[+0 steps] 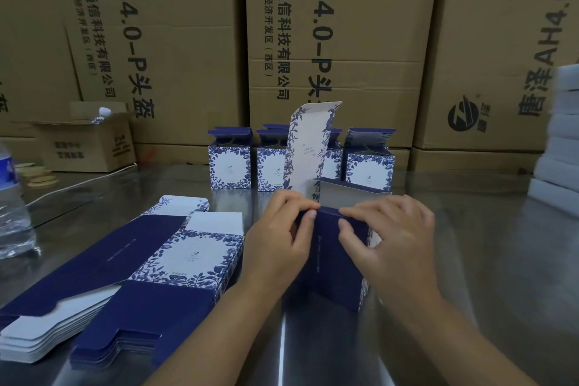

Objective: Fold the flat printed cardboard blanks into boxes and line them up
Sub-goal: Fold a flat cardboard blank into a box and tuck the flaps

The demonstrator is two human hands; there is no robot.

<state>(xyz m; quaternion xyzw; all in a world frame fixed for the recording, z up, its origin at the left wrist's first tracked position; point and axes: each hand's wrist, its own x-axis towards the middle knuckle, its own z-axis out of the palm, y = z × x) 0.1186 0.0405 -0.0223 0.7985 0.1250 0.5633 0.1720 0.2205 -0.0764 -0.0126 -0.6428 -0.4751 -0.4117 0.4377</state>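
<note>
A half-formed blue and white box [332, 257] stands on the steel table between my hands, its tall floral lid panel [308, 147] sticking up behind. My left hand [279, 238] grips the box's left top edge, thumb on the dark blue face. My right hand [388, 238] grips the right top edge, fingers curled over a folded flap. A stack of flat printed blanks [131, 276] lies to the left. Several folded boxes [230, 163] stand in a row at the back, top flaps open.
Large brown cartons [341, 41] wall off the back of the table. A water bottle [12, 197] stands at the far left beside a small open carton [84, 144]. White foam blocks [560, 147] are stacked at the right edge.
</note>
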